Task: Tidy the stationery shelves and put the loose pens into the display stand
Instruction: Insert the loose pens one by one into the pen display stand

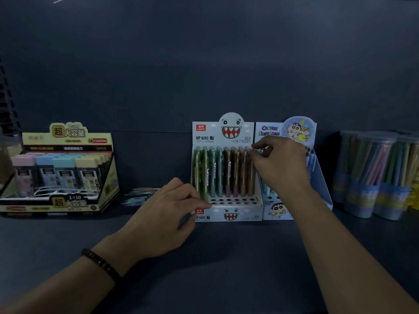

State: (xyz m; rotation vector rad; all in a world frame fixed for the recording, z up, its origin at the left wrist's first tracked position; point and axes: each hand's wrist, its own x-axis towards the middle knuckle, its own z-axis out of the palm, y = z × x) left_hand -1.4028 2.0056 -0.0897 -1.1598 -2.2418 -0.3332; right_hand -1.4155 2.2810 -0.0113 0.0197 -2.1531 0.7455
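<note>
Both hands are on the monster-face display stand [238, 214], which sits on the dark shelf [226, 257] just to the three o'clock side of centre. The left hand [165, 220], beaded bracelet [102, 264] at the wrist, has its fingers curled round the stand's front-left corner, thumb against the front panel. The right hand [281, 164] reaches in from four o'clock and pinches the top of the rightmost pen [252, 177]; the blur hides the exact grip. Green, teal and rose pens [217, 173] fill the back rows upright, with open holes [233, 200] in front of them. The loose pens [140, 196] lie flat on the shelf at the stand's nine o'clock, half hidden behind the left hand. Further toward nine o'clock stands a box of lead refills [61, 200]. Touching the stand at three o'clock is a Crayon Shin-chan stand [269, 131], crossed by the right forearm, and beyond it are clear tubs of pencils [367, 177].
</note>
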